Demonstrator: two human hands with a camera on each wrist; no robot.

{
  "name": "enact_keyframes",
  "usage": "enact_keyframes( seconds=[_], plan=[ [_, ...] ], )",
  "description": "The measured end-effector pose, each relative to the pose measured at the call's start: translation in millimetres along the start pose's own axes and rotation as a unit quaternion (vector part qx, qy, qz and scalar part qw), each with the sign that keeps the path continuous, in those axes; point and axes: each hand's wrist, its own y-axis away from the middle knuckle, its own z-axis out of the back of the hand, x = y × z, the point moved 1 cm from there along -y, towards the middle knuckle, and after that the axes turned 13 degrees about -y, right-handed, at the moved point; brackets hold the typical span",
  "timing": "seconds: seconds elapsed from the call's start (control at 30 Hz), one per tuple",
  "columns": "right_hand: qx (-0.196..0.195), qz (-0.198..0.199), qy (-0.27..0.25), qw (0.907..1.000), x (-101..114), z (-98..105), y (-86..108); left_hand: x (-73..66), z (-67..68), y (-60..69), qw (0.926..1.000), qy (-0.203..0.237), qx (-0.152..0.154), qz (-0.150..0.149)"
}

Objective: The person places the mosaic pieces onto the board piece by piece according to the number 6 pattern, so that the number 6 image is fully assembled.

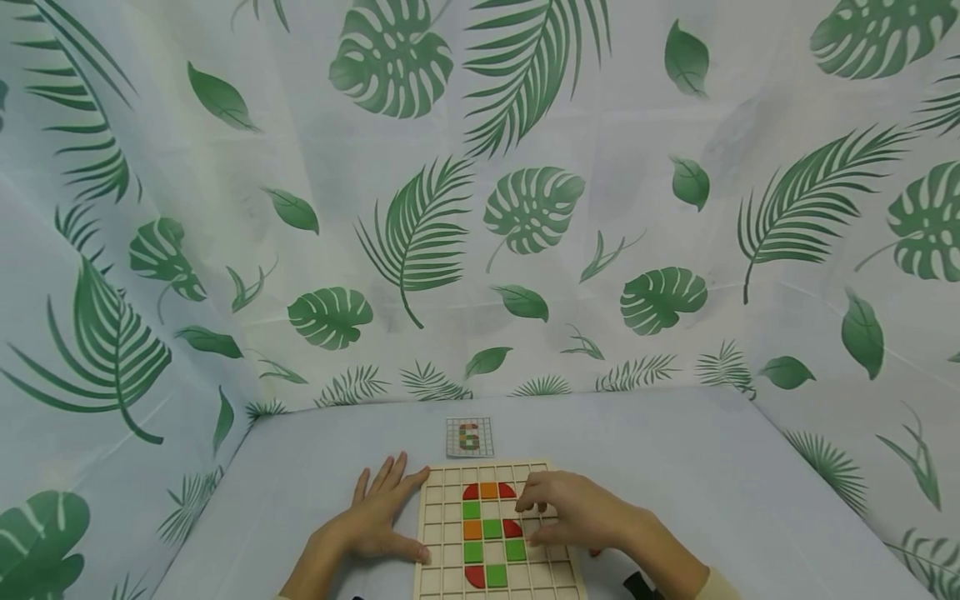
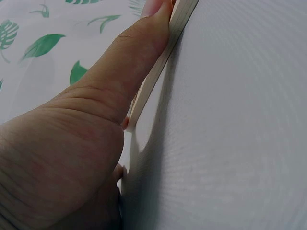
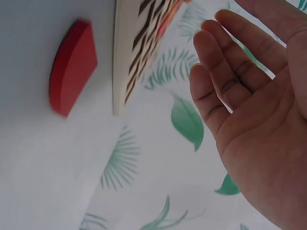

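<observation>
A wooden grid board (image 1: 442, 546) lies on the table with red quarter-round, orange square and green square tiles in its cells. My left hand (image 1: 381, 517) spreads its fingers at the board's left side, the thumb (image 2: 139, 57) against the edge. Over the right part of the board is my right hand (image 1: 577, 510), fingers loosely bent beside a green tile (image 1: 515, 549) and a red quarter-round tile (image 1: 512, 528). In the right wrist view nothing shows in its fingers; the thumb is mostly out of frame. Another red quarter-round tile (image 3: 74, 67) lies on the table beside the board.
Behind the board lies a small card (image 1: 469, 437) printed with a grid and a coloured figure like a 6. A black object (image 1: 641, 585) is partly visible near the right forearm. Leaf-patterned cloth walls (image 1: 525, 333) stand around the table's back and sides.
</observation>
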Motion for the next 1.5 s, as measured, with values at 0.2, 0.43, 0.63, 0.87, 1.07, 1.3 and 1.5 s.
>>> enact_keyframes(
  seconds=[0.2,0.43,0.63,0.87,1.07,1.3,1.5],
  plan=[
    [-0.018,-0.027,-0.013,0.9994,-5.2,12.1,8.8,0.2,-0.5,0.5,1.0,0.004,0.0,-0.006],
    [-0.035,-0.054,-0.021,0.9977,-14.7,21.5,17.8,-0.3,0.0,1.0,1.0,0.006,0.001,-0.007],
    [-0.039,-0.058,-0.031,0.997,-20.1,25.8,24.7,-0.7,0.1,0.9,1.0,0.005,0.002,-0.004],
    [-0.04,-0.064,-0.051,0.9959,-31.7,28.9,32.8,0.6,-0.5,0.3,1.0,0.004,0.002,-0.004],
    [-0.031,-0.076,-0.062,0.9947,-40.8,31.0,42.2,2.1,-0.7,-0.6,1.0,0.001,0.0,-0.007],
    [-0.004,-0.099,-0.088,0.9912,-48.0,31.8,48.5,3.1,-1.5,-0.2,0.9999,-0.001,-0.003,-0.012],
    [0.015,-0.113,-0.101,0.9883,-51.5,28.7,48.6,2.5,-1.5,0.3,1.0,-0.001,-0.002,-0.009]
  ],
)
